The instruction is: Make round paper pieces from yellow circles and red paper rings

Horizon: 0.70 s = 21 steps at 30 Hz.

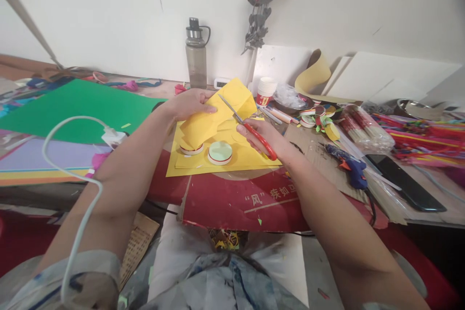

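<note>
My left hand (189,102) grips a folded sheet of yellow paper (218,114) and holds it up above the table. My right hand (259,136) is closed on red-handled scissors (250,131), whose blades are open against the yellow paper's edge. Below lie flat yellow sheets (240,157) with two round white rings (220,153) on them, one partly hidden under the held paper.
A green sheet (80,106) lies at left, a white cable (72,174) loops over my left arm. A grey bottle (196,55) stands by the wall. A blue glue gun (347,164), a black phone (403,181), bundled sticks and colourful scraps crowd the right side.
</note>
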Tool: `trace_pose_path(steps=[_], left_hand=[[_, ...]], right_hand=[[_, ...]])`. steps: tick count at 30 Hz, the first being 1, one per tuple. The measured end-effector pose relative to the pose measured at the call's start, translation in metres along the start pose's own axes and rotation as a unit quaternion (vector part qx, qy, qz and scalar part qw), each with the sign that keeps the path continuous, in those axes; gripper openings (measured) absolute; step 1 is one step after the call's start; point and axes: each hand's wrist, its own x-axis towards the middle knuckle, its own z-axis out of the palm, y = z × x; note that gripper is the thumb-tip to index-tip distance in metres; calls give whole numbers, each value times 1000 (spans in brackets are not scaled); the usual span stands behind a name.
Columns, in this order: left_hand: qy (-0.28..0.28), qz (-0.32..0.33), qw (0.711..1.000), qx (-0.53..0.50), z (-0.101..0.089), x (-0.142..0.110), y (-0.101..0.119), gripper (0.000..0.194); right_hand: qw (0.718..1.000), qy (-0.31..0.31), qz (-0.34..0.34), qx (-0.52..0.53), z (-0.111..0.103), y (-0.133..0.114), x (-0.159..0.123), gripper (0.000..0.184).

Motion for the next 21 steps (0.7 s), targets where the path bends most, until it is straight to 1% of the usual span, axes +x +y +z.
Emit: trace_pose_path(steps=[6, 10, 13, 17, 19, 21], left_hand=[[27, -18, 999, 1, 16, 2, 2, 53], [68, -8, 997, 17, 21, 2, 3, 57], [64, -29, 998, 8, 16, 1, 2, 56], [51, -76, 996, 19, 4, 2, -5, 39], [57, -102, 993, 29, -2, 4, -10, 33], [76, -112, 991, 14, -7, 8, -15, 31]], right_hand=[[1000, -2, -7, -25, -1, -2, -1, 61], [1000, -3, 8, -19, -1, 1, 0, 63], [1000, 10, 22, -3, 0, 3, 1, 65], [997, 51, 49, 30, -1, -1, 2, 63], [994, 70, 68, 40, -3, -4, 2, 61], [993, 82, 82, 38, -5, -6, 2, 59]])
